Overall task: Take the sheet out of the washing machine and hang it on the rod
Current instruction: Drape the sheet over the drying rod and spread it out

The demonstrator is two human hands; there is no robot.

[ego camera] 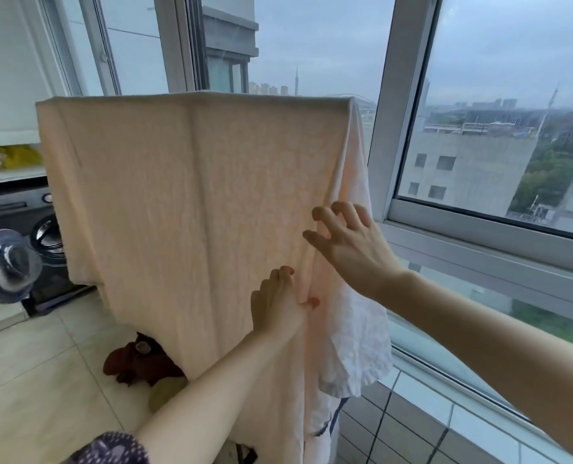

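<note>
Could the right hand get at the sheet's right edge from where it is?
Probably yes. The right hand is open beside the sheet, fingertips near the fold at its right side, and nothing sits between them. The left hand pinches a crease just below.

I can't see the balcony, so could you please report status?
Left hand pinching a fold of the sheet. Right hand open, fingers spread on it. Sheet draped up top. Nothing obstructing.

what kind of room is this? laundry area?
Likely an enclosed high-rise balcony used for laundry: a front-load washing machine with its door open, a peach sheet draped to dry, and big sliding windows overlooking city buildings. Both hands touch the sheet.
</note>
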